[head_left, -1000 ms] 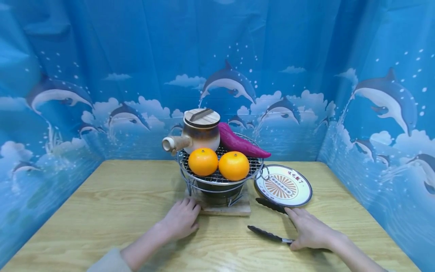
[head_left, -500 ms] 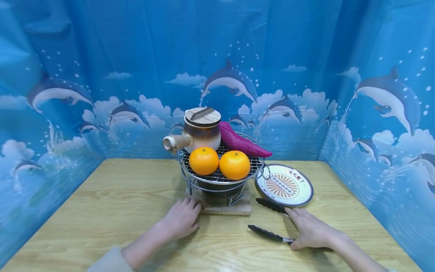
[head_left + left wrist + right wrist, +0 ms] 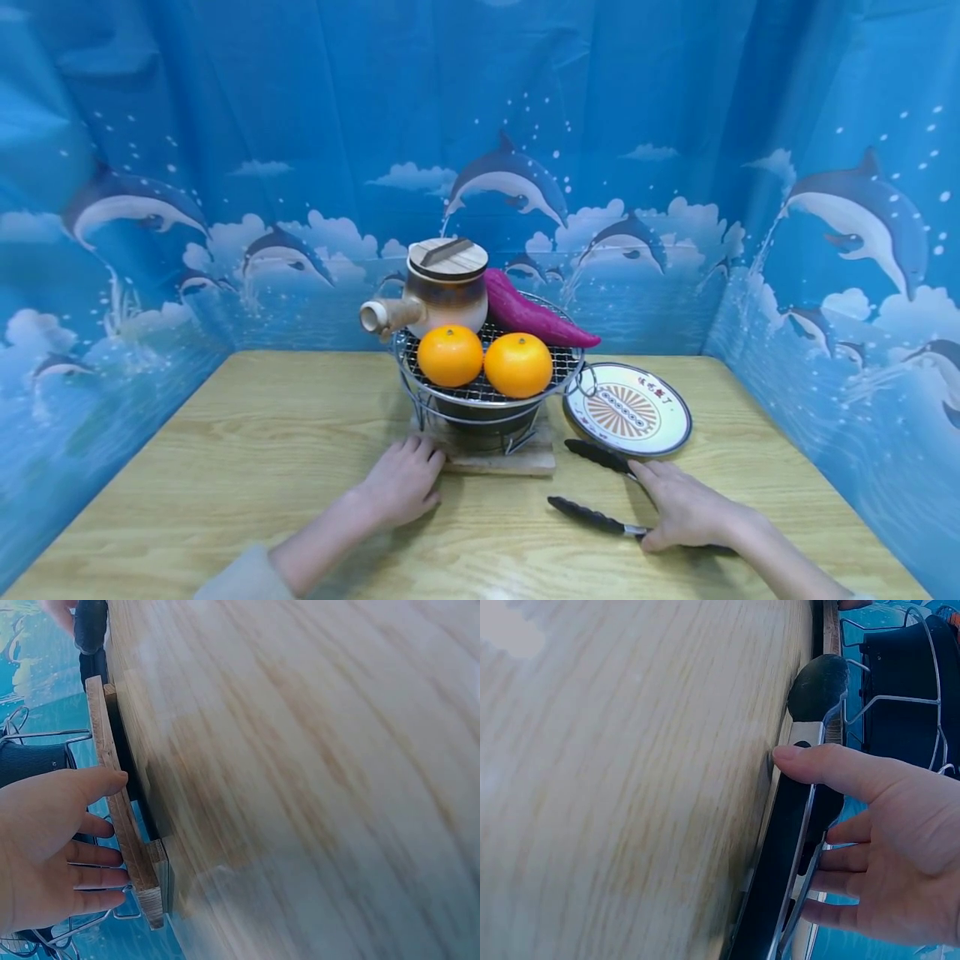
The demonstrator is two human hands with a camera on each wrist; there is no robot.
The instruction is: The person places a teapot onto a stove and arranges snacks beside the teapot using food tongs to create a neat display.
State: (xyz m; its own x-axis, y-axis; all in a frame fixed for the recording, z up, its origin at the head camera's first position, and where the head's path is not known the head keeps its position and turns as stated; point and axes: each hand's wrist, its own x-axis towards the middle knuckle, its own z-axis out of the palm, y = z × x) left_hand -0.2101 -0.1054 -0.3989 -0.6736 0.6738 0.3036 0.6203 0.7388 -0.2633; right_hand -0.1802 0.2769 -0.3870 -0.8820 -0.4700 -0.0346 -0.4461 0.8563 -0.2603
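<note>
My left hand rests by the front left corner of a wooden board. In the left wrist view its thumb and loosely straight fingers touch the board's edge. On that board stands a small dark grill with a round wire rack. The rack bears two oranges, a purple sweet potato and a clay pot with a wooden lid. My right hand holds black-handled tongs lying spread on the table, thumb on the near arm, fingers along the far one.
A white plate with a striped print lies right of the grill, close behind the tongs. The pot's handle juts left past the rack. A blue dolphin curtain encloses the wooden table at the back and sides.
</note>
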